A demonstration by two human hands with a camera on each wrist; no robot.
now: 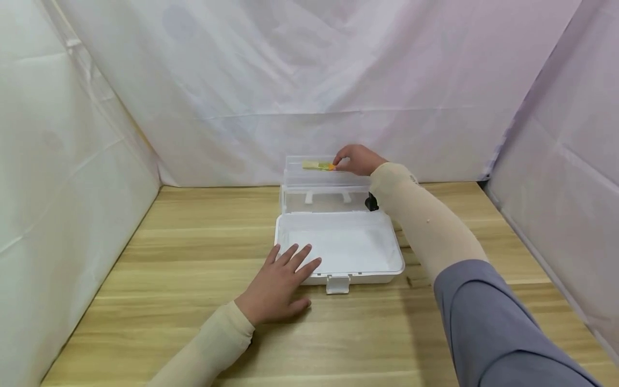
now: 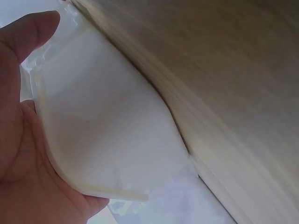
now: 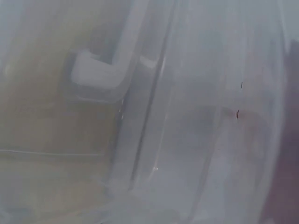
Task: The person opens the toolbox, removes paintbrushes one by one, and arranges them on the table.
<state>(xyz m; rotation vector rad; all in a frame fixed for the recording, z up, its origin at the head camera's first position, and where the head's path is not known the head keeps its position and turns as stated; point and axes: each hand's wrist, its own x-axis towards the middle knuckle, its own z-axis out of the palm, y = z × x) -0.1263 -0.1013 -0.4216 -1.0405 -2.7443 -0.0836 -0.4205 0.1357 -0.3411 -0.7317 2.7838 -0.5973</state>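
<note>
A white plastic box (image 1: 338, 243) with its lid raised stands on the wooden table, its inside facing up. My left hand (image 1: 280, 285) rests at the front left corner with fingers spread over the rim. In the left wrist view, the palm side and thumb (image 2: 39, 28) are beside the box wall (image 2: 107, 107). Behind the box, my right hand (image 1: 360, 159) pinches the orange end of a small flat yellow-green thing (image 1: 314, 165) at the upper clear section (image 1: 297, 177). Its kind is too small to tell. The right wrist view shows blurred clear plastic (image 3: 196, 121) without the fingers.
A white latch (image 1: 337, 285) hangs at the box's front. The lower clear panel (image 1: 326, 201) stands behind the box, near a black wrist device (image 1: 371, 202). White cloth (image 1: 232, 80) encloses the back and sides of the wooden table (image 1: 193, 236).
</note>
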